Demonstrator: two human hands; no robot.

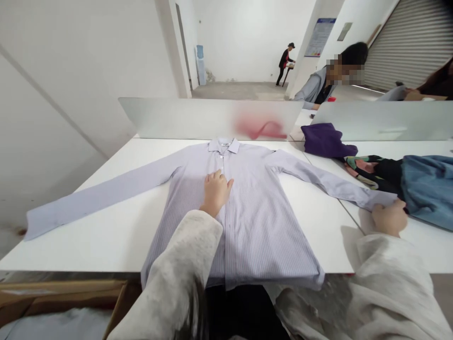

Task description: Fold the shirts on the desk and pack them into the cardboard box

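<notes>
A pale lilac striped button-up shirt [255, 212] lies front up, its collar at the far side and its hem hanging over the near edge. My left hand [215, 191] rests on the chest beside the button placket, thumb apart and fingers slightly bent, holding nothing. Out to the right, my right hand [390, 217] is closed on the cuff of one sleeve, which is stretched sideways with some wrinkles. The other sleeve reaches flat to the left, its cuff near the table's left edge.
The shirt lies on a white table [116, 236] with a frosted divider [177, 118] behind it. Purple cloth [323, 140], a patterned dark garment [368, 167] and denim [430, 189] lie right. A cardboard box [122, 302] stands below left. Across the divider sits a person [314, 89].
</notes>
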